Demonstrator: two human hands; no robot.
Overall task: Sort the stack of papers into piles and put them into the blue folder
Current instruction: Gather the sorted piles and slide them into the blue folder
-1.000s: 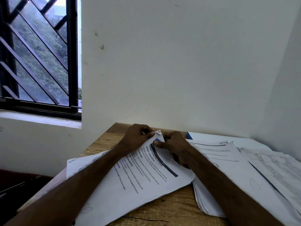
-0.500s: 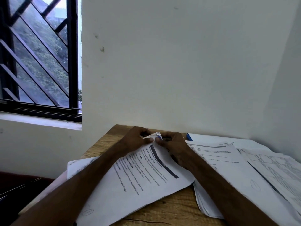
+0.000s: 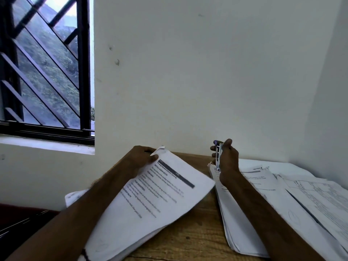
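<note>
Left hand (image 3: 141,157) pinches the far corner of a printed paper bundle (image 3: 150,204), thumb on top and corner curled up. The rest of the bundle trails back from the grip onto the table (image 3: 192,238). Right hand (image 3: 227,162) is wrapped round a small metal stapler (image 3: 219,155), held upright. Its lower end is at the far corner of a second paper pile (image 3: 244,213) just below the grip; contact unclear. Third pile (image 3: 320,200) lies right of that grip.
</note>
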